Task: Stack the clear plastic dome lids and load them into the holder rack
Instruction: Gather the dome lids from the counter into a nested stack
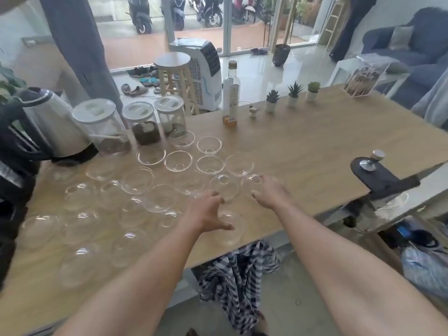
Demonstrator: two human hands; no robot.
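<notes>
Clear dome lids (179,161) lie scattered singly, unstacked, across the left half of the wooden table (315,146), some dome-up, others rim-up. The left hand (206,212) reaches forward, fingers spread open, over the nearest lid (231,229) at the near edge. The right hand (269,192), open, touches a lid (252,183) just beyond. Storage jars (145,124) and a kettle (48,124) stand far left.

No legible text, brand, number or sign. The tall clear bottle (231,93), standing on the wooden table (303,146) left of the three small potted plants, carries a label too blurred to read.
</notes>
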